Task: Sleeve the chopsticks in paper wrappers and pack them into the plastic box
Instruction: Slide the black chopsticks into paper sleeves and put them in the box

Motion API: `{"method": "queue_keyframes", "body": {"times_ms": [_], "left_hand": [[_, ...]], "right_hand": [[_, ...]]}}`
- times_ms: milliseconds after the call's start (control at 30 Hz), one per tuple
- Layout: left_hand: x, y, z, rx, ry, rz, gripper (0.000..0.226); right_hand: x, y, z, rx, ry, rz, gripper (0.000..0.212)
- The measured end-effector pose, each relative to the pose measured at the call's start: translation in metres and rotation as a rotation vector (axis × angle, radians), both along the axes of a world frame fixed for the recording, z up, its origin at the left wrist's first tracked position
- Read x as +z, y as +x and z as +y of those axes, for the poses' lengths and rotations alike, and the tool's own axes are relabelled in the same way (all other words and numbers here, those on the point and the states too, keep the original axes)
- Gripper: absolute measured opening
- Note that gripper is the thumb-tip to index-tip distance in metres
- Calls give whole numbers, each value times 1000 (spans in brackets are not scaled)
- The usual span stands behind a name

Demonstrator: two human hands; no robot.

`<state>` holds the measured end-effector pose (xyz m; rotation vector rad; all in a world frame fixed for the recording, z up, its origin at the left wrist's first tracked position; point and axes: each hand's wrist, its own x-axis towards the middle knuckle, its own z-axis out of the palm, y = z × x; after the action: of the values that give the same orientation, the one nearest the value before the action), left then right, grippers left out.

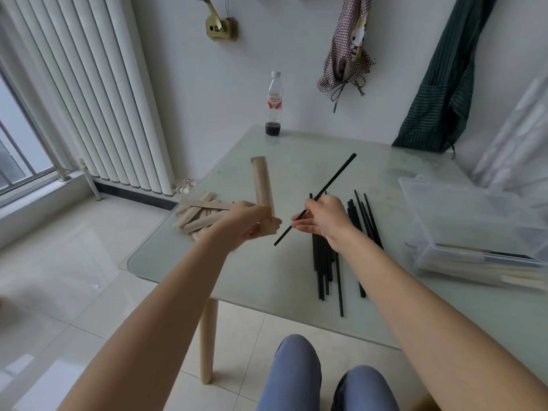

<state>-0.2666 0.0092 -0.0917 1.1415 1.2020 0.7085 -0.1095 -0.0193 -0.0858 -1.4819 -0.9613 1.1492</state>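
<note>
My left hand point(246, 222) grips the lower end of a tan paper wrapper point(262, 182) that stands nearly upright above the table. My right hand point(321, 219) pinches a black chopstick point(332, 179) held slanted, its upper end pointing far right and its lower tip near the left hand. A pile of several paper wrappers point(198, 218) lies at the table's left edge. Several loose black chopsticks point(329, 262) lie under my right forearm. The clear plastic box point(474, 221) sits at the right with sleeved chopsticks inside near its front.
The glass table point(296, 268) has a plastic bottle point(274, 103) with dark liquid at its far edge. A radiator point(98, 93) stands at the left, cloths hang on the wall behind, and my knees point(299, 375) are below the table's near edge.
</note>
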Motion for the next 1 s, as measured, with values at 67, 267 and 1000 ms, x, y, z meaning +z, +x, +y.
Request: {"method": "queue_keyframes", "body": {"times_ms": [67, 267, 1000], "left_hand": [[0, 9, -1, 53, 80, -26, 15], [-1, 24, 0, 66, 225, 13, 27], [-18, 23, -1, -4, 835, 755, 5]], "right_hand": [[1, 5, -2, -4, 18, -4, 14], [9, 23, -10, -45, 95, -17, 14], [15, 46, -13, -375, 379, 198, 10]]}}
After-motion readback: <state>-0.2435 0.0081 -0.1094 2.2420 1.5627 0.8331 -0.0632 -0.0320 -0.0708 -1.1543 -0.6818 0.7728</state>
